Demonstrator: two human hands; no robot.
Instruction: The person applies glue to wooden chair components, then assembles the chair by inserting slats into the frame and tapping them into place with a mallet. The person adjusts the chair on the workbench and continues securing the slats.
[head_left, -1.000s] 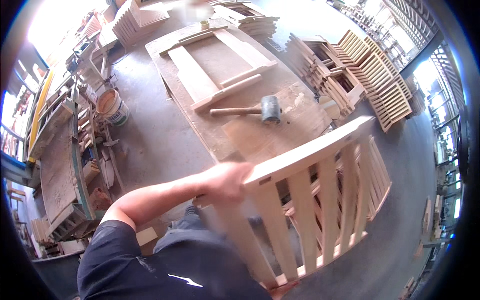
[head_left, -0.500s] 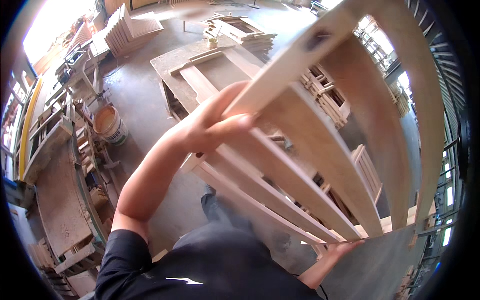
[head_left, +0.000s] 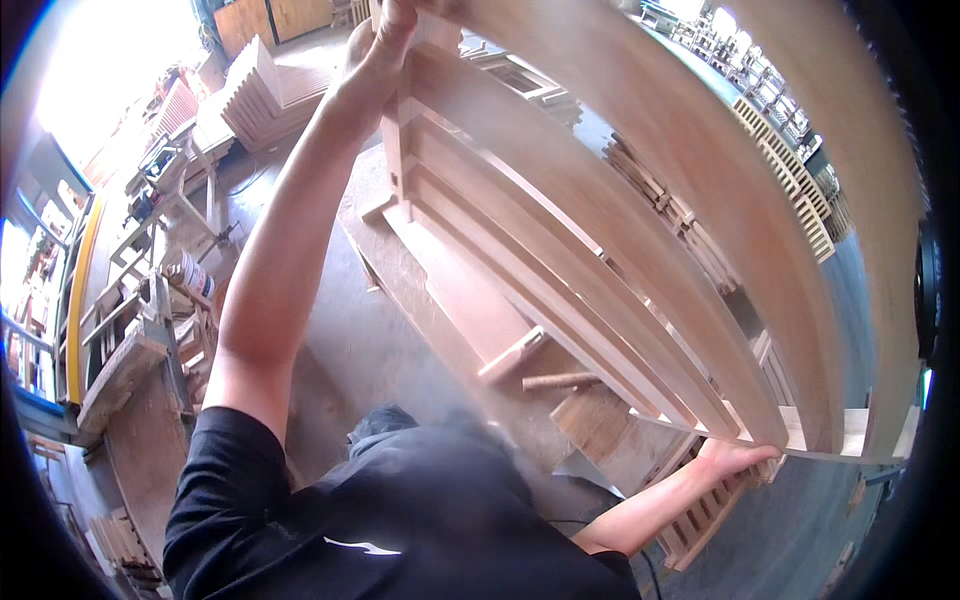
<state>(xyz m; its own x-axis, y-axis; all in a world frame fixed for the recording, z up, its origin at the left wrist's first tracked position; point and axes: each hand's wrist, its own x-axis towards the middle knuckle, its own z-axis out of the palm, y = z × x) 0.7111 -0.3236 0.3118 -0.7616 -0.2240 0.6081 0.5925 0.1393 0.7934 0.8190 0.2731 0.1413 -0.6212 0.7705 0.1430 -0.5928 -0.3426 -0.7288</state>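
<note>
A large slatted wooden panel (head_left: 560, 160) of pale, broad slats between two rails is held up, tilted, across the right half of the view. My left hand (head_left: 385, 45), arm stretched far forward, is closed round its far end rail; part of that hand is cut off by the top edge. My right hand (head_left: 738, 458) grips the near end rail from below, its fingers partly hidden by the wood. Beneath the panel stands a workbench (head_left: 375, 215) with a flat wooden board (head_left: 465, 290) lying on it.
Slatted wooden pieces (head_left: 265, 100) are stacked at the far left. More slatted wooden parts (head_left: 785, 180) stand at the far right, and another slatted piece (head_left: 705, 515) lies below my right hand. A cluttered wooden bench (head_left: 130, 375) and a white bucket (head_left: 195, 275) are at left.
The panel has swung forward over the workbench, its far end moving up and left. My left arm has stretched out with it. My right hand has shifted slightly up and right, still gripping.
</note>
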